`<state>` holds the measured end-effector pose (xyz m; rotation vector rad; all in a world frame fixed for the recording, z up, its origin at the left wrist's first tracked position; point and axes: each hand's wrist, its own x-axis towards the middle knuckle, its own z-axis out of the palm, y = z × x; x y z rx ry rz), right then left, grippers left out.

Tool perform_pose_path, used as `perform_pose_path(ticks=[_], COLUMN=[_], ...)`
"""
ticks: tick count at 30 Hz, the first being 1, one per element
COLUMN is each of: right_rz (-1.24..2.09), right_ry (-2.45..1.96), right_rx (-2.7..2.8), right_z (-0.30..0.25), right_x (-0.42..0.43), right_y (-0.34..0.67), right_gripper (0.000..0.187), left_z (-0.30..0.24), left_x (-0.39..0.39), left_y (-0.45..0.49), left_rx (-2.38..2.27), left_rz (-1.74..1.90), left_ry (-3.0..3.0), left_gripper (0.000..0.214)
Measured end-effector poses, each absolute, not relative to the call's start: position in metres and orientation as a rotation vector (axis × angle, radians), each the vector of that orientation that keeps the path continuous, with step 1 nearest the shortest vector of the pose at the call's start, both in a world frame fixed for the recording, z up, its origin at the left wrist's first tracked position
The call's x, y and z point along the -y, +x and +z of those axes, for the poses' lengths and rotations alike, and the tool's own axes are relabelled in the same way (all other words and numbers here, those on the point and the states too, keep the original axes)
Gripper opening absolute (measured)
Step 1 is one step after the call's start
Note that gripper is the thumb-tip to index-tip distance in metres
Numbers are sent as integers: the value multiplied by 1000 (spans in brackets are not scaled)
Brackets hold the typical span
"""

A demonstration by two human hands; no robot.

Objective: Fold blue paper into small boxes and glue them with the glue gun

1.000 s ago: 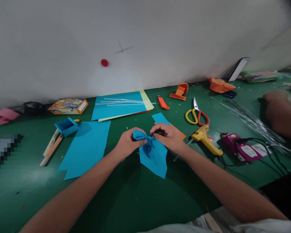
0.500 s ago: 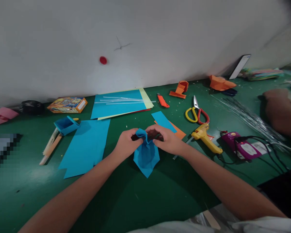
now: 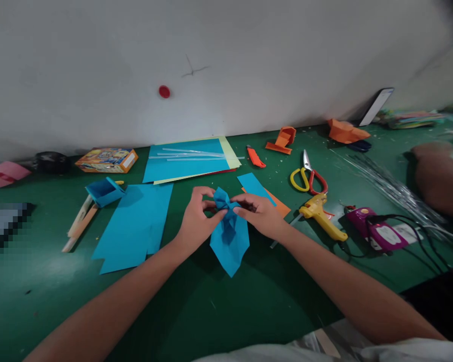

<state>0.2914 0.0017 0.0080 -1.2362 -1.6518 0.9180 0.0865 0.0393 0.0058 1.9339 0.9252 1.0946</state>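
A folded piece of blue paper (image 3: 231,246) is pinched between both my hands, low over the green table. Its lower end spreads out to a point, while the upper part is crumpled and gathered. My left hand (image 3: 201,216) closes on the gathered part from the left, thumb in front. From the other side, my right hand (image 3: 258,213) grips the same part between thumb and fingers. Some fingertips are hidden behind the paper. Just beyond my right hand lie a blue paper strip (image 3: 255,187) and an orange piece (image 3: 281,203) partly under it.
On the right are scissors (image 3: 308,176), a yellow glue gun (image 3: 323,218), a purple device with cables (image 3: 375,229) and another person's arm (image 3: 440,176). Blue sheets (image 3: 136,226), a blue paper box (image 3: 104,193) and a stack with glue sticks (image 3: 186,168) lie left. A red cutter (image 3: 255,157) lies behind.
The top of the blue paper is bent and squeezed differently, its upper flap now standing higher. My left fingers have lifted and spread slightly around it. The view has shifted a little.
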Motion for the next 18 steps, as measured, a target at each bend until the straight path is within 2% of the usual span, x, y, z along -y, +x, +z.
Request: perform_pose_path(ticks=[2,4,18], right_rz=[902,888,886], right_ry=[-1267,-1290,-1251], right_rx=[1629,1616,1678], right_z=[8,8,10], right_x=[-3,-4,-5], right_y=[293,294,294], right_gripper=[24,23,18], left_z=[8,10,14], left_x=[-39,-39,-44], left_y=[85,85,83], left_rx=[-970,-1039,-1083], left_rz=[1071,1027,959], left_ry=[2088,2170,2184], left_gripper=[18,9,9])
